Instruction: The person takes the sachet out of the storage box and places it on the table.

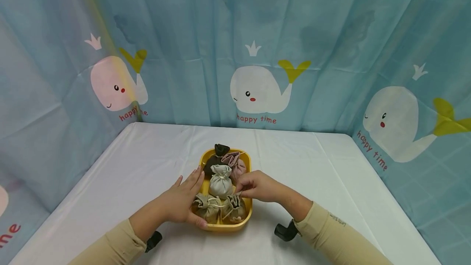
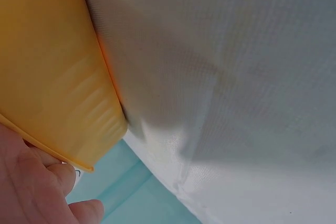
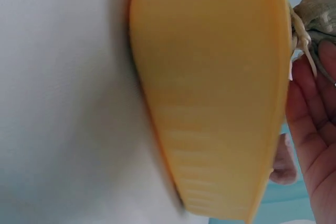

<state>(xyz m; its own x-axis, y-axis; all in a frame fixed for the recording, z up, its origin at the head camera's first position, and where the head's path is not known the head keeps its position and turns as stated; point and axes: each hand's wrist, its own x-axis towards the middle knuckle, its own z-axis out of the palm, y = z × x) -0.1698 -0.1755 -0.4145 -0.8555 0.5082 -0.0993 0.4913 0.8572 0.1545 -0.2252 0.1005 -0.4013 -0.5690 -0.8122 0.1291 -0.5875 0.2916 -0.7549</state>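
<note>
A yellow plastic basket [image 1: 222, 228] on the white table holds several small drawstring pouches. At the back are a dark pouch [image 1: 212, 165] and a pink pouch [image 1: 239, 170]. A white pouch [image 1: 220, 185] sits in the middle, with an olive pouch [image 1: 208, 211] at front left and another olive pouch [image 1: 234, 209] at front right. My left hand [image 1: 179, 201] rests with straight fingers along the basket's left rim. At the right rim my right hand [image 1: 262, 187] pinches the gathered top of the front-right olive pouch; its cord [image 3: 302, 36] shows beside the fingertips in the right wrist view.
The white tablecloth [image 1: 312, 167] spreads around the basket. Blue curtains [image 1: 184, 52] with printed whales hang behind the table and at both sides. A black piece [image 1: 286, 231] sticks out below the right wrist, another black piece [image 1: 153, 240] below the left.
</note>
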